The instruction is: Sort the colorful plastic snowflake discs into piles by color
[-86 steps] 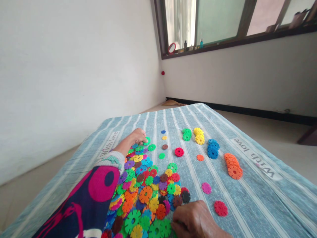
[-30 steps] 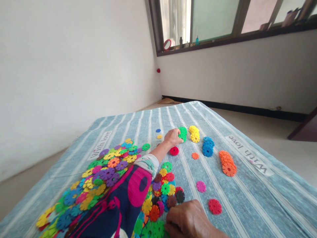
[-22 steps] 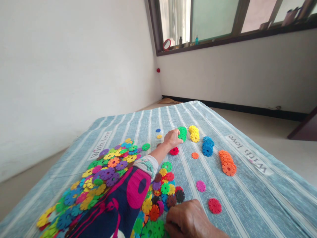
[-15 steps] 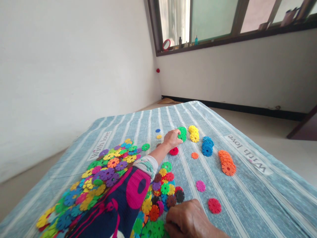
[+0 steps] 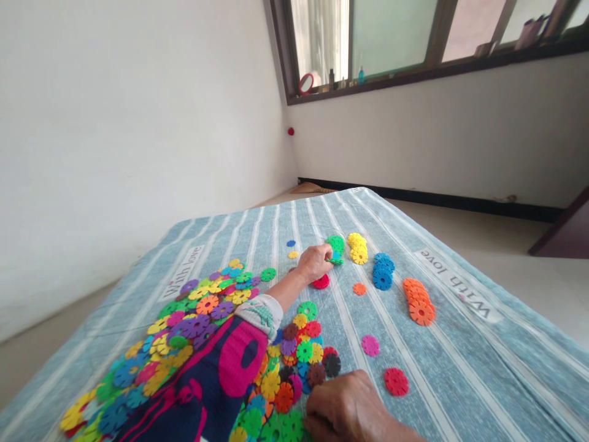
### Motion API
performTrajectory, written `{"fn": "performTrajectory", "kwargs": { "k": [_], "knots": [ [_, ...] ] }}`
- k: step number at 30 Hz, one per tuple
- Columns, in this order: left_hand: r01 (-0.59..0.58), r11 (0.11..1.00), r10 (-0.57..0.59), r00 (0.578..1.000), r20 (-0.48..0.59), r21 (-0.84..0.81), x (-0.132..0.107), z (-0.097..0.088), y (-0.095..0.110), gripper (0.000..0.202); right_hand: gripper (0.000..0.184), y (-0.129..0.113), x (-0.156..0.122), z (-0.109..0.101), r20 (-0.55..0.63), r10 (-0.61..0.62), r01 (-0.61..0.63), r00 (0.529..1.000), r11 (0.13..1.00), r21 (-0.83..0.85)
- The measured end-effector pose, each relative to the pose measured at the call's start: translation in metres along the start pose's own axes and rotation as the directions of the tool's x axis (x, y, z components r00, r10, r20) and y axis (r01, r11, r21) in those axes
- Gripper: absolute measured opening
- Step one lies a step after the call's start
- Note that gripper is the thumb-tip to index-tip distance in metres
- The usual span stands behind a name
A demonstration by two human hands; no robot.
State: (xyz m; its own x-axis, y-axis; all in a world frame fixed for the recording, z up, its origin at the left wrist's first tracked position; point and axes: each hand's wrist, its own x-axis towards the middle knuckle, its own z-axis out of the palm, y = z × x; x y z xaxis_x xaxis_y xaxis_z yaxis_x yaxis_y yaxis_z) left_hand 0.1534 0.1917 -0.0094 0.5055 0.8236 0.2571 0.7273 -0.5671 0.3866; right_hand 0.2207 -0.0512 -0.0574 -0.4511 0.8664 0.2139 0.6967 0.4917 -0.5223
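My left hand point(image 5: 315, 263), reaching out from a navy and pink sleeve point(image 5: 230, 356), pinches a green notched plastic disc point(image 5: 335, 261) that is tilted edge-on. Just behind it lies a cluster of overlapping green discs point(image 5: 335, 242). Partly under that wrist is a red disc point(image 5: 321, 281). Down at the front, my right hand point(image 5: 345, 402) is closed, knuckles up, beside the mixed pile of coloured discs point(image 5: 197, 325). Its fingertips are hidden, so I cannot make out what they hold.
Rows of overlapping yellow point(image 5: 358, 248), blue point(image 5: 383, 272) and orange discs point(image 5: 418, 302) lie to the right on the striped cloth point(image 5: 460, 368). Single pink point(image 5: 370, 345), red point(image 5: 396, 381) and small orange discs point(image 5: 359, 289) lie nearer. A wall and window stand beyond.
My left hand has drawn back slightly from the green cluster, and a green disc now shows tilted in its fingers. My right hand has stayed closed in nearly the same place.
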Motion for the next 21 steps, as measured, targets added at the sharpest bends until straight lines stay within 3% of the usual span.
{"fn": "performTrajectory", "kwargs": {
  "k": [8,13,21],
  "knots": [
    [-0.067,0.993,0.07,0.997,0.026,-0.1,0.008,-0.009,0.003,0.002,0.012,0.003,0.0,0.003,0.023,-0.035,0.035,0.999,0.999,-0.018],
    [-0.052,0.975,0.069,0.995,0.073,-0.217,0.015,-0.009,0.002,0.013,0.007,0.006,0.0,0.008,0.004,-0.015,0.015,1.0,1.0,-0.023],
    [0.007,0.957,0.019,0.996,0.085,-0.291,0.014,-0.011,-0.019,0.011,0.005,0.009,0.0,0.004,0.06,-0.036,0.036,0.998,0.999,0.013]
  ]
}}
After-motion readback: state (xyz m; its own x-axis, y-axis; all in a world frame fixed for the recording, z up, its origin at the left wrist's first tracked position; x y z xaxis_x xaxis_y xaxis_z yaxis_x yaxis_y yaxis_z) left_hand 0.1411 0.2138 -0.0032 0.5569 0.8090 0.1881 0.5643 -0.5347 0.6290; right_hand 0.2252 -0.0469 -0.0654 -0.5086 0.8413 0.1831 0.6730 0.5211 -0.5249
